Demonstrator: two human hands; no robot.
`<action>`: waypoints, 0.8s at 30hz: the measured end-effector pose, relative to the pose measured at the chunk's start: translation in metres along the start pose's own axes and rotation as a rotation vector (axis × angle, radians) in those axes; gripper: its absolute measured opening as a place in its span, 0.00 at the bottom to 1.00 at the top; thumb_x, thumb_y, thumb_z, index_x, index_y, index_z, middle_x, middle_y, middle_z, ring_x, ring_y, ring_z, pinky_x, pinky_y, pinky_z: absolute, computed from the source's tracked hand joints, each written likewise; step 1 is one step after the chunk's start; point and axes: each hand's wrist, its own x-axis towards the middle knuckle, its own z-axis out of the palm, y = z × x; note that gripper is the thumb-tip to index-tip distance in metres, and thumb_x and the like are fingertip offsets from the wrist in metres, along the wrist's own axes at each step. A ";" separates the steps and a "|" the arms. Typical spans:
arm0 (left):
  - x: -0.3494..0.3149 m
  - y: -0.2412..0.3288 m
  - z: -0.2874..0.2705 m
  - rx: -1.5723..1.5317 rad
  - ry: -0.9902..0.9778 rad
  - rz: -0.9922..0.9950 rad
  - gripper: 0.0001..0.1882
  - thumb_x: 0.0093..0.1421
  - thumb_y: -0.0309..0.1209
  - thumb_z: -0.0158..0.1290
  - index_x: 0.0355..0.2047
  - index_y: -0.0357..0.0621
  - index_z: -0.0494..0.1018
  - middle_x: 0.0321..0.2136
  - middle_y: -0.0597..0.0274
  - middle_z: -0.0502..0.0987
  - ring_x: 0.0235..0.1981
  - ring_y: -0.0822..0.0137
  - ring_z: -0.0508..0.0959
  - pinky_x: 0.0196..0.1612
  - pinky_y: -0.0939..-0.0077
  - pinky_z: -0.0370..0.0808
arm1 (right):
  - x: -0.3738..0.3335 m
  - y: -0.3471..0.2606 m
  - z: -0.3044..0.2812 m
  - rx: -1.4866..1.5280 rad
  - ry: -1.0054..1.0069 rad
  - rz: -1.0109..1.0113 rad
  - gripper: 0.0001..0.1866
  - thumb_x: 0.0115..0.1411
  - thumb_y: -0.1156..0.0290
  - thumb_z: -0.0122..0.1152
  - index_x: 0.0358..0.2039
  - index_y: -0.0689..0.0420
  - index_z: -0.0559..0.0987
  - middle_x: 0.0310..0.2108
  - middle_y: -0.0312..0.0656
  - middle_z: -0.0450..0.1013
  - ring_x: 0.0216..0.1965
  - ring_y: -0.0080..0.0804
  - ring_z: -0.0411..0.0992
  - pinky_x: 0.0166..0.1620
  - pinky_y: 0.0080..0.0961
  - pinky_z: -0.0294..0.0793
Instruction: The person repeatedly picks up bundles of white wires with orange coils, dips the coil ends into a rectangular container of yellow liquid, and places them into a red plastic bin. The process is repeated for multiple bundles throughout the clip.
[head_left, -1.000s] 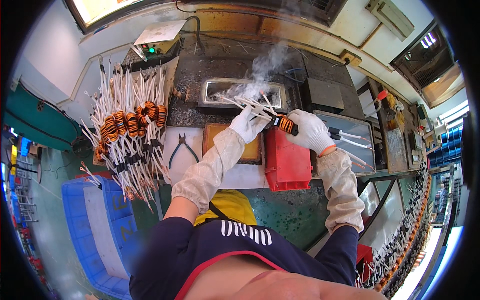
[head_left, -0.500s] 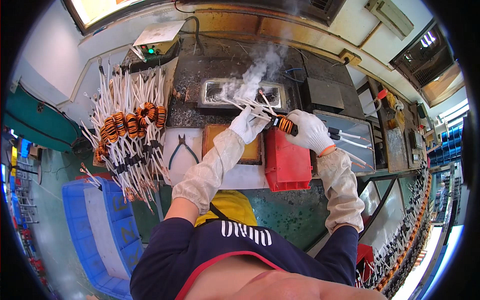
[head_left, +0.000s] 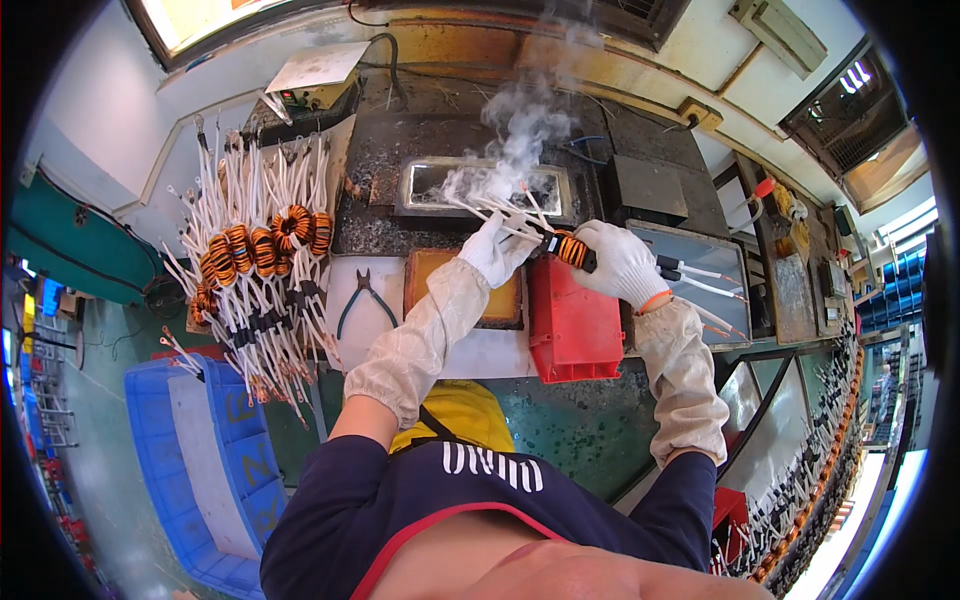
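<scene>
Both my hands wear white gloves. My left hand (head_left: 497, 250) is closed round the white leads (head_left: 520, 222) of a toroidal coil, near their far ends. My right hand (head_left: 618, 262) grips the orange-and-black wound coil (head_left: 568, 250) itself, above a red plastic bin (head_left: 575, 345). Bare copper-coloured lead ends point toward a rectangular metal pot (head_left: 406, 185) with a shiny, silvery surface. Smoke (head_left: 525, 125) rises from that pot; whether the tips touch the surface is hard to see. More white leads (head_left: 710, 272) stick out to the right, behind my right hand.
Several similar coils (head_left: 262, 245) are heaped on the left. Pliers (head_left: 364, 282) lie beside a framed amber slab (head_left: 502, 305). A dark box (head_left: 648, 188) and a grey tray (head_left: 725, 255) stand right. A control box (head_left: 318, 70) sits far left, a blue crate (head_left: 255, 430) below.
The smoke has shifted shape over the pot. A green light on the control box no longer glows. My hands and the coil are almost still.
</scene>
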 end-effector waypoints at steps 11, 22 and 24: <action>-0.007 -0.001 0.005 0.004 -0.018 0.014 0.20 0.69 0.41 0.45 0.49 0.35 0.70 0.47 0.49 0.73 0.49 0.53 0.74 0.52 0.60 0.78 | -0.001 0.000 -0.001 0.002 -0.021 0.033 0.19 0.45 0.62 0.64 0.37 0.58 0.79 0.39 0.45 0.74 0.39 0.48 0.74 0.43 0.39 0.75; 0.008 -0.006 -0.003 -0.028 0.002 -0.020 0.20 0.68 0.41 0.47 0.50 0.35 0.70 0.47 0.49 0.73 0.49 0.51 0.74 0.53 0.57 0.77 | -0.005 0.003 -0.003 -0.009 -0.023 0.041 0.20 0.44 0.62 0.64 0.37 0.58 0.78 0.39 0.45 0.74 0.41 0.49 0.74 0.44 0.40 0.75; 0.007 -0.008 0.001 -0.029 -0.004 -0.036 0.20 0.68 0.41 0.47 0.50 0.36 0.70 0.47 0.49 0.73 0.49 0.51 0.74 0.53 0.56 0.77 | -0.009 0.003 -0.005 -0.012 -0.020 0.047 0.20 0.44 0.62 0.65 0.37 0.59 0.79 0.39 0.46 0.74 0.40 0.49 0.74 0.45 0.40 0.75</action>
